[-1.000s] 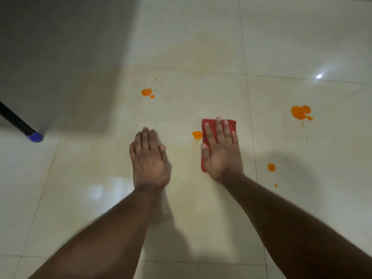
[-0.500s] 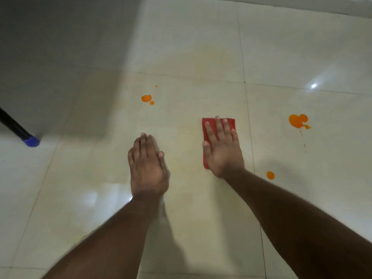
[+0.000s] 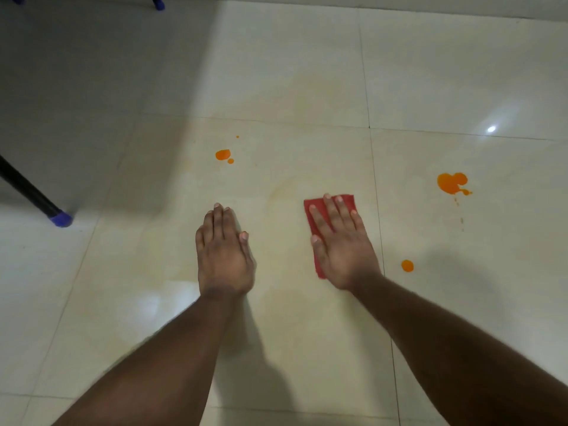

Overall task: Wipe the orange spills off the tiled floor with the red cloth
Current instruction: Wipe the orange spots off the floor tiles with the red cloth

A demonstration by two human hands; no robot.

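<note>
Black furniture leg [image 3: 29,192] with blue foot cap [image 3: 62,218], well left of my left hand [image 3: 223,253]. Left hand flat on tiled floor [image 3: 307,348], fingers straight and together, gripping nothing. Small orange spill [image 3: 223,155] ahead of it, tiny drop beside. My right hand [image 3: 341,244] flat with fingers straight, pressing down on red cloth [image 3: 315,210]; cloth pokes out ahead and on the thumb side. Round orange drop [image 3: 407,265] just right of that hand. Large orange splat [image 3: 451,182] ahead and to the right, apart from cloth.
</note>
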